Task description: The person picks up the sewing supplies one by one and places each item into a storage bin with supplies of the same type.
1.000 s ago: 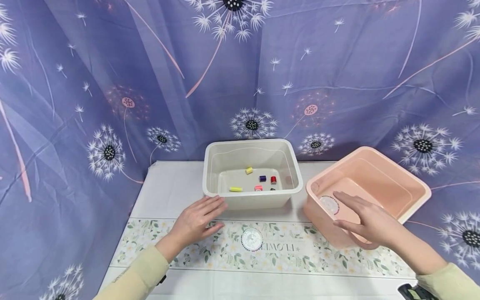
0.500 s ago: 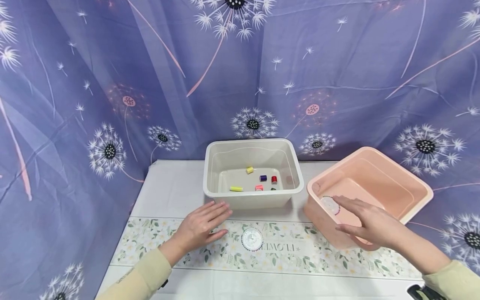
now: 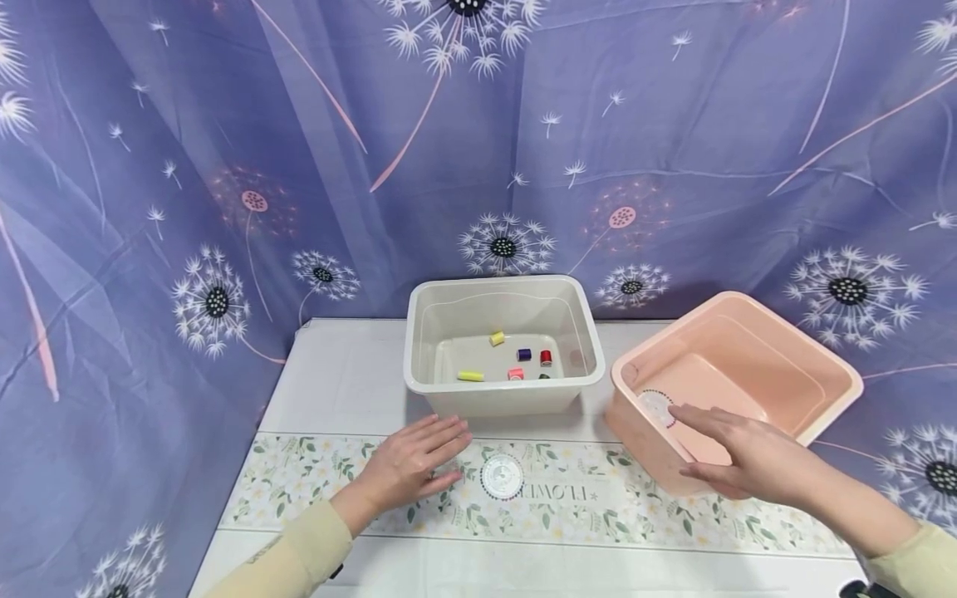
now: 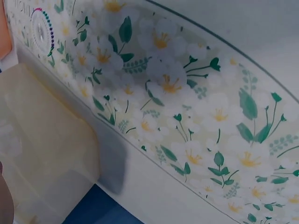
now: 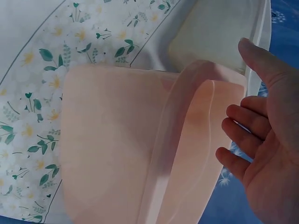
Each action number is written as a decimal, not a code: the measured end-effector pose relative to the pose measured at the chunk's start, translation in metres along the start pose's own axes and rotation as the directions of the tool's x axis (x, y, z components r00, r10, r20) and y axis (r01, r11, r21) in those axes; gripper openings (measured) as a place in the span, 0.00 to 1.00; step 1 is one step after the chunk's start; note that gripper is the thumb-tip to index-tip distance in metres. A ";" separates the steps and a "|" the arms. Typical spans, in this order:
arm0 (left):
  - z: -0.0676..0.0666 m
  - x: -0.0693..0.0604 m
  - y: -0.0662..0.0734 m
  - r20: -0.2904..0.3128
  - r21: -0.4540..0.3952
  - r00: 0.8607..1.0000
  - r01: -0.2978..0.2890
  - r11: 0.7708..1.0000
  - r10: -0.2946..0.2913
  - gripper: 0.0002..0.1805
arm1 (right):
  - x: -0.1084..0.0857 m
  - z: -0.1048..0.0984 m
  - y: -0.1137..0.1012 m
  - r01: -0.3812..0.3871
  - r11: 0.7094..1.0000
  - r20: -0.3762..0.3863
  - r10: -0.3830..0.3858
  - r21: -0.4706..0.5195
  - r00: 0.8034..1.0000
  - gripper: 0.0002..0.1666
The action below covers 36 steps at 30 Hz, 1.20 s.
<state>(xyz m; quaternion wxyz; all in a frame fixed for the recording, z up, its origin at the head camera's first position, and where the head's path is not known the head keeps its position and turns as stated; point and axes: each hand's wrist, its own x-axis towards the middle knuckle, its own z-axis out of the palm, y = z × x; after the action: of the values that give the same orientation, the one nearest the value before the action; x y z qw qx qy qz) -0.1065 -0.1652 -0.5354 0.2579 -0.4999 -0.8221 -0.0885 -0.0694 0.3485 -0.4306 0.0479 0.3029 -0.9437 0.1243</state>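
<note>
Small thread spools lie in a cream plastic bin [image 3: 504, 399]: a yellow spool [image 3: 497, 339], a dark blue spool [image 3: 524, 355], a red spool [image 3: 546, 358] and a pink spool [image 3: 516, 374]. With them are a longer yellow cylinder [image 3: 470, 376] and a dark piece mostly hidden by the front rim. My left hand [image 3: 419, 462], holding nothing, has its fingers extended just in front of this bin. Over the near left rim of a peach plastic bin [image 3: 792, 357] hovers my right hand [image 3: 755, 455]. Its fingers [image 5: 243, 133] are loosely bent around nothing in the right wrist view.
A white table [image 3: 344, 357] carries both bins, the peach one turned at an angle to the right. A floral printed band [image 3: 299, 477] with a round emblem [image 3: 503, 477] crosses the tabletop. A purple dandelion curtain [image 3: 419, 166] hangs behind and at the left.
My left hand has drifted right and a little toward me, away from the cream bin's rim. The right hand has shifted slightly right and nearer. Bins and spools keep their places.
</note>
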 end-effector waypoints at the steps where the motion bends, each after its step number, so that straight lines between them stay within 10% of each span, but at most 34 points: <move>1: 0.001 0.000 0.001 0.017 -0.001 1.000 0.005 1.000 -0.005 0.32 | 0.000 0.000 0.000 -0.004 1.000 0.002 0.004 0.001 1.000 0.46; 23: 0.022 -0.009 0.013 0.155 0.009 0.987 0.025 1.000 -0.026 0.34 | -0.001 0.015 0.011 0.144 0.989 -0.049 -0.145 -0.028 0.988 0.36; 36: 0.032 -0.011 0.020 0.267 0.004 0.960 0.083 0.997 -0.081 0.34 | -0.004 0.019 0.014 0.105 0.994 -0.047 -0.104 0.017 0.993 0.35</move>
<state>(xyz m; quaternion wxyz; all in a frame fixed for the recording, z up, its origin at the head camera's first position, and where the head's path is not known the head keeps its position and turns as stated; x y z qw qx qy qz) -0.0961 -0.1517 -0.5702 0.1392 -0.4736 -0.8690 -0.0341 -0.0750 0.3572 -0.4521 0.0732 0.3492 -0.9239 0.1380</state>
